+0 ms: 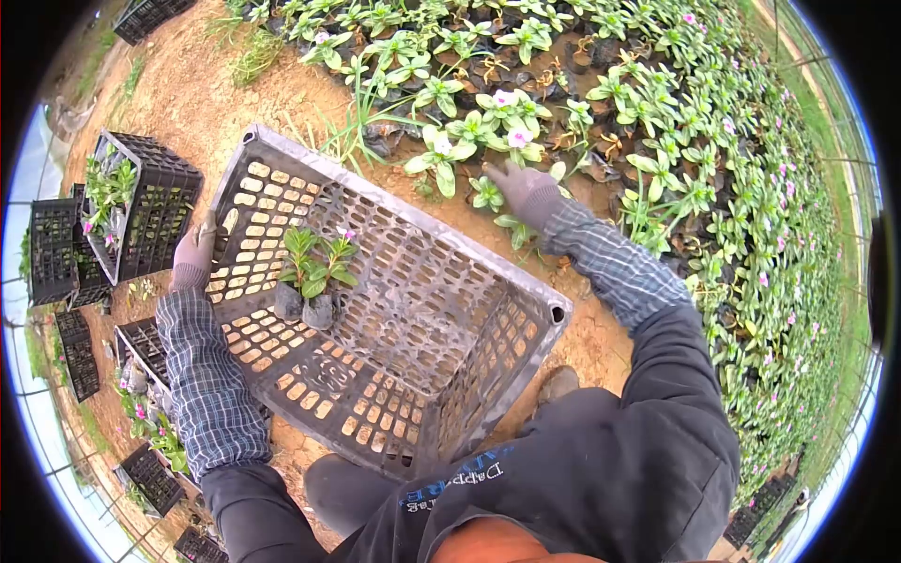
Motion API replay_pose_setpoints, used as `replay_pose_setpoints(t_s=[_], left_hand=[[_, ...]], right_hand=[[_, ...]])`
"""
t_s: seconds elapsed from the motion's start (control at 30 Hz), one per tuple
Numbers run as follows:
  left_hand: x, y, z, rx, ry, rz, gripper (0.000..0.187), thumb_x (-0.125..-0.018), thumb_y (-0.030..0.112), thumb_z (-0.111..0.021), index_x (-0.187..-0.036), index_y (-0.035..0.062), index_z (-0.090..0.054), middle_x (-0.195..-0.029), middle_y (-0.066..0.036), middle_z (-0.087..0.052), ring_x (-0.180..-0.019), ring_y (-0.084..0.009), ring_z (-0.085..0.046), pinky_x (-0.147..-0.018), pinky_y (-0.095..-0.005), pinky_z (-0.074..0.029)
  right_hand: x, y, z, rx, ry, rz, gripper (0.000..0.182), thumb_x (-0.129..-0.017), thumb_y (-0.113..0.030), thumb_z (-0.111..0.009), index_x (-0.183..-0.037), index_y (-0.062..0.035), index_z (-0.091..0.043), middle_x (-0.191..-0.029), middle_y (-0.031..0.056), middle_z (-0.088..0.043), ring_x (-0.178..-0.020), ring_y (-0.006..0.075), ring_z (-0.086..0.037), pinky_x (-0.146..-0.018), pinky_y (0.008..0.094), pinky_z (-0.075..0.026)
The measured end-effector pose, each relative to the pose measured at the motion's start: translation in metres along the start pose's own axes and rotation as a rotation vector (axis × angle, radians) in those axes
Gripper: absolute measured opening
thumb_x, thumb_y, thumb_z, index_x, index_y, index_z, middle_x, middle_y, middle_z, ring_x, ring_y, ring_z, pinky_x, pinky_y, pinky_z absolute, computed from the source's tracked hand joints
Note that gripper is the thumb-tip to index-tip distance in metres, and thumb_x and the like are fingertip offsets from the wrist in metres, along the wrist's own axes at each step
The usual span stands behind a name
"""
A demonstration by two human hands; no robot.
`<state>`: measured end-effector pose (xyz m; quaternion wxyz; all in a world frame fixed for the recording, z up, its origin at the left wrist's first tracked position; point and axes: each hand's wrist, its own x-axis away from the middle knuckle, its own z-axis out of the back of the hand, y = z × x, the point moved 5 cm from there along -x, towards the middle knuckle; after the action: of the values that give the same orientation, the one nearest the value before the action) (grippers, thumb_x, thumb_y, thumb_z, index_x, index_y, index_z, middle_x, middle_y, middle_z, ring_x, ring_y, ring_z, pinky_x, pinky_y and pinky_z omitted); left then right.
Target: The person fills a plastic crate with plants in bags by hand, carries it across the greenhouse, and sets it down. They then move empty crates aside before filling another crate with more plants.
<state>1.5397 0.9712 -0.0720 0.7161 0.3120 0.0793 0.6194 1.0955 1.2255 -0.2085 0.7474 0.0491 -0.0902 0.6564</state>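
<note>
My gloved left hand is closed on the left rim of a black plastic crate, which lies tilted in front of my knees. Inside the crate, two potted seedlings with dark soil bags stand near its left side, one carrying a pink flower. My gloved right hand is stretched out past the crate's far edge, at the near border of the plant bed. Its fingers are extended just above a small green seedling, holding nothing visible.
A dense bed of flowering seedlings spreads across the back and right. On the left stand several black crates, including one filled with plants and another with bagged seedlings. Bare brown soil lies between the crates and the bed.
</note>
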Motion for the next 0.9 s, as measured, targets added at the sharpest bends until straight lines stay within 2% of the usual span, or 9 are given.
replay_pose_setpoints(t_s=[0.17, 0.27, 0.3, 0.37, 0.43, 0.57, 0.7, 0.83, 0.9], left_hand=[[-0.001, -0.003, 0.002, -0.001, 0.03, -0.059, 0.051, -0.089, 0.05, -0.045, -0.089, 0.0017, -0.062, -0.065, -0.005, -0.06, -0.053, -0.0102, -0.052, -0.05, -0.0254, -0.041], [-0.009, -0.015, 0.004, -0.072, 0.07, -0.092, 0.052, -0.089, 0.05, -0.045, -0.085, 0.0015, -0.063, -0.065, -0.008, -0.061, -0.058, -0.0143, -0.055, -0.054, -0.0296, -0.042], [-0.01, -0.018, 0.006, -0.143, 0.12, -0.143, 0.053, -0.088, 0.051, -0.044, -0.084, 0.0016, -0.063, -0.065, -0.008, -0.061, -0.059, -0.0163, -0.056, -0.055, -0.0315, -0.042], [-0.008, -0.009, 0.007, -0.254, 0.165, -0.179, 0.052, -0.088, 0.051, -0.043, -0.094, 0.0039, -0.065, -0.073, -0.013, -0.064, -0.07, -0.0221, -0.061, -0.063, -0.0336, -0.045], [0.005, 0.007, 0.006, -0.215, 0.053, -0.071, 0.052, -0.089, 0.051, -0.042, -0.1, 0.0054, -0.064, -0.076, -0.013, -0.065, -0.073, -0.023, -0.063, -0.066, -0.0337, -0.047], [0.013, 0.022, 0.008, -0.278, 0.002, -0.012, 0.059, -0.088, 0.057, -0.034, -0.104, 0.0076, -0.063, -0.085, -0.012, -0.066, -0.081, -0.0259, -0.062, -0.074, -0.035, -0.046], [0.005, 0.012, 0.007, -0.263, 0.051, -0.037, 0.062, -0.087, 0.059, -0.031, -0.101, 0.0081, -0.063, -0.084, -0.013, -0.065, -0.081, -0.0288, -0.061, -0.074, -0.0366, -0.045], [0.015, 0.029, 0.01, -0.303, -0.007, -0.176, 0.061, -0.087, 0.058, -0.031, -0.099, 0.0071, -0.061, -0.086, -0.018, -0.064, -0.081, -0.0323, -0.061, -0.072, -0.0398, -0.045], [0.0, 0.012, 0.001, -0.328, -0.039, -0.297, 0.058, -0.088, 0.055, -0.033, -0.094, 0.0047, -0.06, -0.077, -0.018, -0.062, -0.073, -0.0329, -0.06, -0.064, -0.041, -0.045]], right_hand=[[-0.03, 0.011, -0.01, -0.075, -0.113, -0.094, 0.05, -0.083, -0.005, -0.047, -0.131, -0.0144, -0.037, -0.1, 0.0143, -0.057, -0.088, 0.0286, -0.061, -0.071, 0.0377, -0.05], [-0.045, 0.01, -0.004, -0.166, 0.119, -0.026, 0.048, -0.079, -0.006, -0.051, -0.125, -0.0121, -0.039, -0.092, 0.015, -0.057, -0.084, 0.0303, -0.059, -0.072, 0.0388, -0.048], [-0.051, 0.007, 0.001, -0.199, 0.207, -0.038, 0.036, -0.078, -0.008, -0.053, -0.113, -0.0111, -0.052, -0.087, 0.0161, -0.06, -0.081, 0.0312, -0.061, -0.07, 0.0399, -0.049], [-0.071, -0.001, -0.001, -0.224, 0.013, -0.15, 0.018, -0.08, -0.015, -0.052, -0.094, -0.0099, -0.064, -0.08, 0.0168, -0.063, -0.076, 0.0324, -0.063, -0.065, 0.0413, -0.05], [-0.088, -0.004, -0.02, -0.294, 0.146, -0.17, 0.022, -0.082, -0.023, -0.05, -0.08, -0.0098, -0.067, -0.077, 0.0157, -0.065, -0.073, 0.0323, -0.064, -0.062, 0.0418, -0.05], [-0.08, -0.007, -0.003, -0.318, 0.08, -0.178, 0.022, -0.081, -0.025, -0.052, -0.086, -0.0078, -0.066, -0.083, 0.0162, -0.064, -0.078, 0.0332, -0.062, -0.068, 0.0419, -0.049], [-0.052, 0.024, 0.04, -0.489, 0.407, -0.371, 0.019, -0.081, -0.02, -0.056, -0.087, -0.003, -0.062, -0.081, 0.0196, -0.062, -0.078, 0.0335, -0.06, -0.07, 0.0404, -0.047], [-0.022, 0.028, 0.129, -0.422, 0.749, -0.153, 0.025, -0.08, -0.025, -0.063, -0.083, -0.0008, -0.059, -0.078, 0.0175, -0.06, -0.068, 0.0306, -0.058, -0.062, 0.0377, -0.045], [-0.014, 0.021, 0.173, -0.43, 0.704, -0.114, 0.024, -0.08, -0.025, -0.065, -0.086, -0.0019, -0.059, -0.078, 0.0092, -0.061, -0.064, 0.0181, -0.058, -0.057, 0.0313, -0.045]])
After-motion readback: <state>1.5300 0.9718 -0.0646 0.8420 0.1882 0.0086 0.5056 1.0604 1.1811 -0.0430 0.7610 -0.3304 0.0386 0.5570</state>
